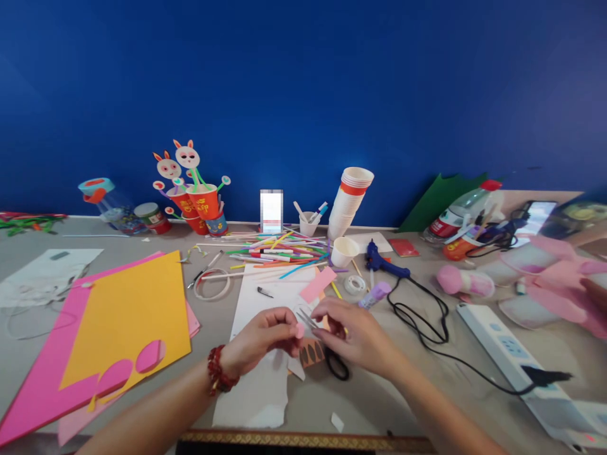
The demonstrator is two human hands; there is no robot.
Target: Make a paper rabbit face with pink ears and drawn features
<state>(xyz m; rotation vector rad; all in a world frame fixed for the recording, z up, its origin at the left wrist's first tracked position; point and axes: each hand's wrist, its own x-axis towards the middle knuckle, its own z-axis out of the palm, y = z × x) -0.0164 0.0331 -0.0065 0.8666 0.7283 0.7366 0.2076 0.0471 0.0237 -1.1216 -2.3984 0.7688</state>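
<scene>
My left hand (268,332), with a red bead bracelet at the wrist, pinches a small pink piece of paper (300,330). Across from it, my right hand (353,332) is closed on a pair of scissors (307,317). The metal blades point left toward the pink piece, and a black handle loop hangs below the hand. White paper (256,392) lies under my hands. Close to the scissors rests a brown strip with dark leaf shapes (312,352). A pink paper strip (318,284) lies just beyond my hands.
Yellow (137,316) and pink sheets lie at left. Colourful sticks (279,248), a leaning cup stack (348,202) and rabbit-faced cups (203,201) stand behind. A glue gun (385,262) trails its black cord toward a power strip (507,354). Another person's hand (595,297) is at far right.
</scene>
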